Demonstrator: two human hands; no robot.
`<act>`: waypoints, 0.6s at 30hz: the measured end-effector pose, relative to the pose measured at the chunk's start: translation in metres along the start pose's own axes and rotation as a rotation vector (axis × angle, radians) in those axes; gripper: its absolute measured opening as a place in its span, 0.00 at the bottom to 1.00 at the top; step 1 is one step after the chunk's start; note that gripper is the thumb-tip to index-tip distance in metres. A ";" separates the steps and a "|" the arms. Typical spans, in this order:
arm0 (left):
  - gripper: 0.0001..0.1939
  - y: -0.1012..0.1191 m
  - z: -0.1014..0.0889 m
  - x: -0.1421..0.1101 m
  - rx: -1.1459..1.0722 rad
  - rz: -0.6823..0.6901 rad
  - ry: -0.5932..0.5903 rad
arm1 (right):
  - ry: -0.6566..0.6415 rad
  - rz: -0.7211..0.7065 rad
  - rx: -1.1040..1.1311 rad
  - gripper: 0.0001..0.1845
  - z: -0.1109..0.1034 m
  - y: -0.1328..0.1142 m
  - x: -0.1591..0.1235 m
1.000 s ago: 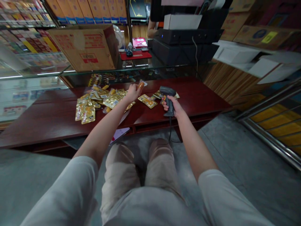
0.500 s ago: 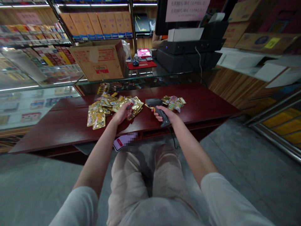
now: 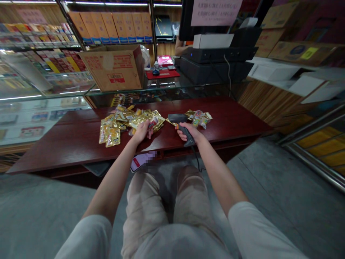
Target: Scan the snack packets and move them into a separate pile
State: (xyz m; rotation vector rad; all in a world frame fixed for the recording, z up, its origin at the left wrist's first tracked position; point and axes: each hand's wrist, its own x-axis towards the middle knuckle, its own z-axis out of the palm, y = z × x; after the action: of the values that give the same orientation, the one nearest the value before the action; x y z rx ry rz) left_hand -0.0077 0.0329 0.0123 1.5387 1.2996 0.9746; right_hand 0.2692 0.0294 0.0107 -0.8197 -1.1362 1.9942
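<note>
My right hand (image 3: 190, 131) is wrapped round the handle of a dark barcode scanner (image 3: 191, 139), whose head points left. A cable hangs from the scanner's base. My left hand (image 3: 142, 132) grips a small snack packet with a red label (image 3: 153, 123) at the right end of a heap of gold snack packets (image 3: 125, 118). Behind the scanner lies a smaller pile of packets (image 3: 199, 118), some clear and colourful. Part of a gold packet shows under the scanner's head.
The dark red table (image 3: 72, 144) stands against a glass counter. A cardboard box (image 3: 115, 70) and a black cash register (image 3: 215, 68) sit on the counter, with a person's arm (image 3: 181, 46) behind it. A phone (image 3: 141, 161) lies below the table's front edge.
My left hand has moved slightly right and down and turned, so the red label of its packet shows more plainly. My right hand and the scanner have hardly moved.
</note>
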 end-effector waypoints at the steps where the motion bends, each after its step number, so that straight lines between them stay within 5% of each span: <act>1: 0.35 0.001 0.001 -0.001 0.024 0.015 0.001 | -0.012 0.002 -0.008 0.16 -0.001 0.000 0.001; 7: 0.33 0.000 0.003 -0.003 0.096 0.035 0.050 | -0.047 0.013 -0.045 0.17 -0.003 0.001 0.003; 13: 0.23 0.006 0.012 -0.015 0.718 0.261 0.255 | 0.021 -0.020 0.014 0.15 0.002 0.002 0.001; 18: 0.26 0.011 0.017 -0.021 1.047 0.198 0.451 | 0.112 -0.081 0.051 0.14 0.000 -0.007 -0.005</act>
State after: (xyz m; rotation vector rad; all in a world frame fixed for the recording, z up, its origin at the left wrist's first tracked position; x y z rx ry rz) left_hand 0.0090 0.0092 0.0169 2.3305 2.2208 0.8068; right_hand 0.2739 0.0279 0.0177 -0.8352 -1.0340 1.8787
